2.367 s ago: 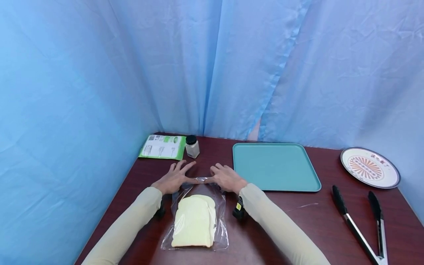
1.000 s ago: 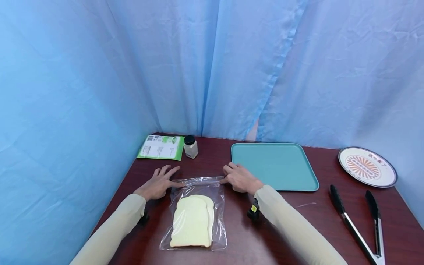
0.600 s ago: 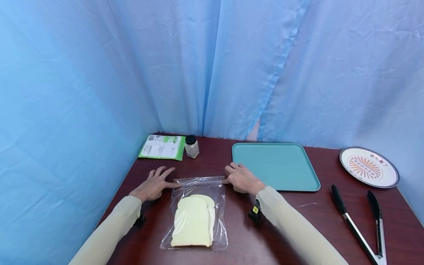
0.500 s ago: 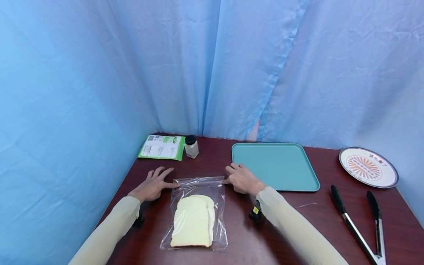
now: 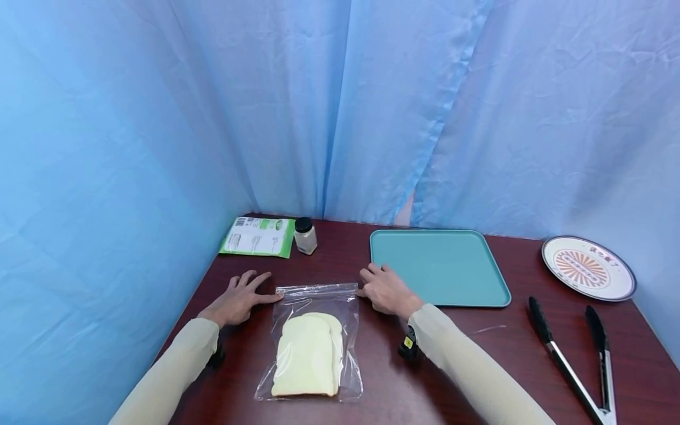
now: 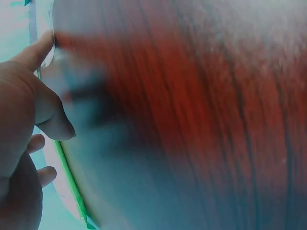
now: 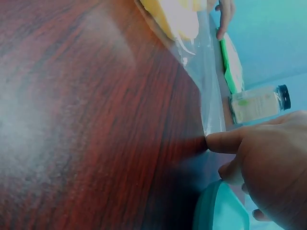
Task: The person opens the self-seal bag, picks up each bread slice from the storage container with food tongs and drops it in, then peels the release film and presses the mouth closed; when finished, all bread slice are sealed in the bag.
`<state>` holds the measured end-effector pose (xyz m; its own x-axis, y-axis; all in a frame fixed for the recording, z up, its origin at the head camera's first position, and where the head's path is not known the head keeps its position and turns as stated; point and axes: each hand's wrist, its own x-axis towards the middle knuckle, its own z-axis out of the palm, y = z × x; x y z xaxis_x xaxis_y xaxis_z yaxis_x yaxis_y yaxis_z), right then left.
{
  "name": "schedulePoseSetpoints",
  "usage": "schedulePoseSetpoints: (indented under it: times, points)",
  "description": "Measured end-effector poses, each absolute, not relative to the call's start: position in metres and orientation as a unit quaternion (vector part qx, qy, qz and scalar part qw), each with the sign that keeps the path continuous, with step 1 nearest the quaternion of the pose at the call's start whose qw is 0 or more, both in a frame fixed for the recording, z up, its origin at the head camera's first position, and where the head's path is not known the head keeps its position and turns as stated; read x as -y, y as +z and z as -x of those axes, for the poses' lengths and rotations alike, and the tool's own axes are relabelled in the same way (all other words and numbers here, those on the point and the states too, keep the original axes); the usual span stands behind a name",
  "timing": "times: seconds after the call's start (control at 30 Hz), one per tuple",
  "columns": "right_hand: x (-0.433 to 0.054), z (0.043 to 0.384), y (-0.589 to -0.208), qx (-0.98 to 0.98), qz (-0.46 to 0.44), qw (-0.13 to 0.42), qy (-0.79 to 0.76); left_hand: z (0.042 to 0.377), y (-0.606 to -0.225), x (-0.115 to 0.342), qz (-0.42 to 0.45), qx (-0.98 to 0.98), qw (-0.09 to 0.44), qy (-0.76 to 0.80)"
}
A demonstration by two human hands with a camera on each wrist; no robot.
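Note:
A clear zip bag (image 5: 319, 303) lies flat on the dark red table, and overlapping slices of bread (image 5: 304, 356) are inside it. Its sealing strip runs across the far end. My left hand (image 5: 234, 302) touches the strip's left end with an outstretched thumb, its other fingers spread over the table. At the strip's right end, the thumb of my right hand (image 5: 390, 291) presses down; the right wrist view shows that straight thumb (image 7: 224, 142) at the bag's corner. Neither hand grips anything. The right hand's other fingers rest near the teal tray's edge.
Behind the bag are a green and white packet (image 5: 257, 237) and a black-lidded jar (image 5: 306, 237). The teal tray (image 5: 441, 265) lies right of centre. Farther right are a patterned plate (image 5: 588, 268) and spread tongs (image 5: 571, 369). Blue curtains (image 5: 340, 106) enclose the table.
My hands have moved apart along the bag's far edge, from its middle out to the two corners. Lately the left hand shifted slightly farther left. The bag and bread have stayed in place.

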<state>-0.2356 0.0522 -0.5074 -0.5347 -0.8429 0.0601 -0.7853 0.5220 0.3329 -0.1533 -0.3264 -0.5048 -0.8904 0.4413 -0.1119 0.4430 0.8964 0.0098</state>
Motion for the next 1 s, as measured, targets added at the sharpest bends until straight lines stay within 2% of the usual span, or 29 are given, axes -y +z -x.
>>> schedulePoseSetpoints:
  times: [0.37,0.73,1.0]
  points:
    - [-0.051,0.234,-0.507,0.87,-0.455,0.125,-0.142,0.161,-0.507,0.33,-0.211,-0.976,0.053,0.006]
    - [-0.053,0.234,-0.509,0.882,-0.451,0.087,-0.106,0.164,-0.51,0.33,-0.192,-0.979,0.058,0.037]
    - [-0.055,0.231,-0.509,0.883,-0.45,0.081,-0.104,0.161,-0.512,0.335,-0.214,-0.976,0.025,-0.041]
